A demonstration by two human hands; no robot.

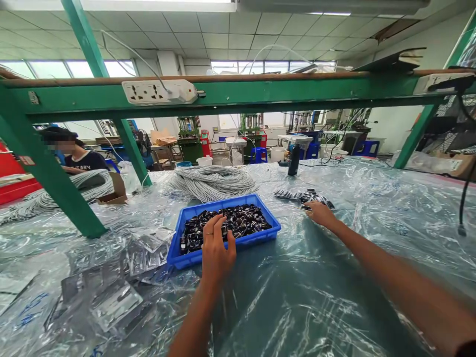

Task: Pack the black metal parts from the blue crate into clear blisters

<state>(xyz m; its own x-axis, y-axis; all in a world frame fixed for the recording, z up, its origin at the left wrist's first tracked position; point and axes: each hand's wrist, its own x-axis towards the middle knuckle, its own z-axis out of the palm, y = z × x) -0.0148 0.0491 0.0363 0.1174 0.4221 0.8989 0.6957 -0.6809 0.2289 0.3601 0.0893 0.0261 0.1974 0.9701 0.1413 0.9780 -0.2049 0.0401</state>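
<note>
A blue plastic tray (278, 228) holds a heap of small black parts with light bands (243, 220). My left hand (218, 245) is over the tray's near edge, fingers apart and slightly bent, with nothing visible in them. To the right, small black-and-silver flat pieces (288, 194) lie in a row and a loose pile. My right hand (322, 214) reaches to the near side of that pile, its fingers bent together at the pieces. What its fingertips pinch, if anything, is too small to make out.
Coiled grey cable (215, 181) lies behind the tray. Clear plastic sheeting covers the table, with flat plastic packets (117, 302) at left. A black handheld tool (293, 161) stands farther back. A green frame (260, 91) carries a power strip (159, 92). Another person (87, 158) sits at far left.
</note>
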